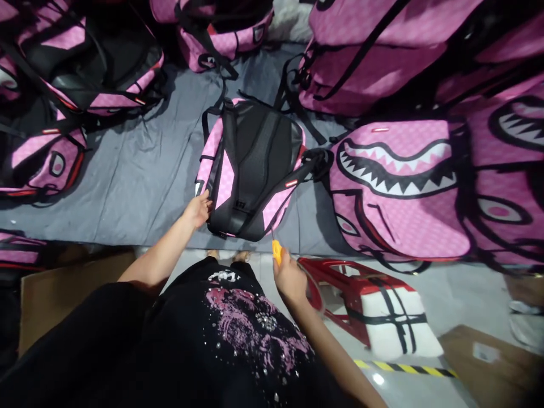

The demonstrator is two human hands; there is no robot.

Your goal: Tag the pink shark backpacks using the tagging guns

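Note:
A pink and black backpack (259, 153) lies with its padded back panel and straps facing up, its bottom end towards me. At its lower left side, my left hand (199, 209) is open, the fingers loosely bent and touching or very near the pink side panel. Just off the bottom right corner, my right hand (291, 277) is closed around a yellow-handled tool (277, 251). A thin dark tip points from the tool to the backpack's lower edge; its exact kind is too small to make out.
A grey cloth (127, 170) covers the table. Beside the backpack lies another pink backpack (395, 187) with a toothed mouth print; several more crowd the back and left. Below stand a red stool (340, 277) with a white strapped pad (399, 320) and cardboard boxes (488, 362).

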